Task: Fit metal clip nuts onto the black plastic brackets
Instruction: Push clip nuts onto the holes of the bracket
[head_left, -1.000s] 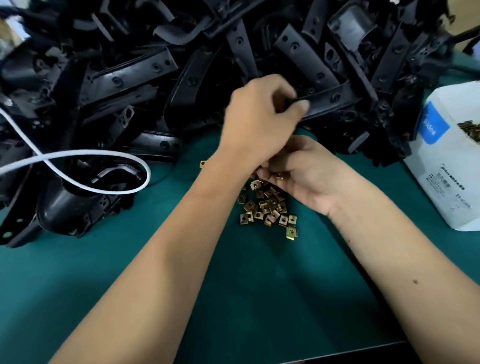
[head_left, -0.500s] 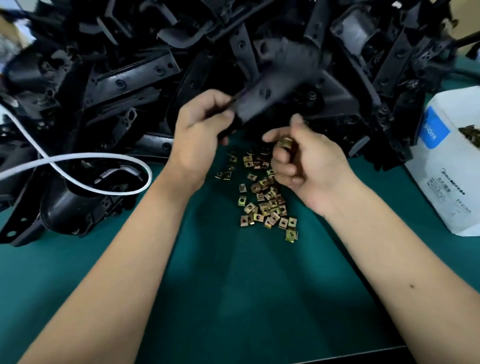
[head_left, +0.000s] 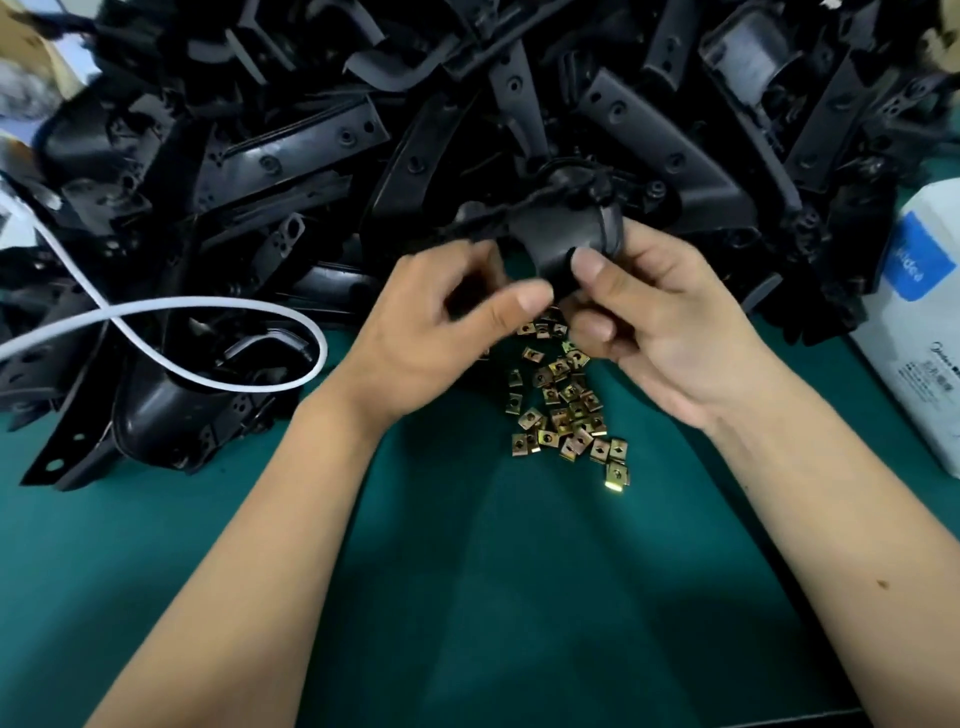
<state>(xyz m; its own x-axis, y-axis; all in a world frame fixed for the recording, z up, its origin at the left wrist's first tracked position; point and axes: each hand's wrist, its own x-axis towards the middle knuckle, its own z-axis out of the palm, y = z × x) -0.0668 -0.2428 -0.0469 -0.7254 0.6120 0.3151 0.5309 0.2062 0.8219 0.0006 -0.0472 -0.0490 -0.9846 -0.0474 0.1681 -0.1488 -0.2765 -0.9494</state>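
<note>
Green mat (head_left: 467, 597): two hands, left hand (head_left: 431, 332), right hand (head_left: 660, 322), grip one bracket (head_left: 561, 234).

Black plastic brackets (head_left: 363, 135) everywhere, brassy gold clip nuts (head_left: 563, 410) on a teal-green worktop (head_left: 519, 597), plus a white cable (head_left: 208, 306).

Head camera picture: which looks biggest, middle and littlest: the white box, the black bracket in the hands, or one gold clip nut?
1. white box, though the picture's edge cuts it off
2. black bracket, held in both hands and partly covered by fingers
3. gold clip nut, by far the smallest
</note>
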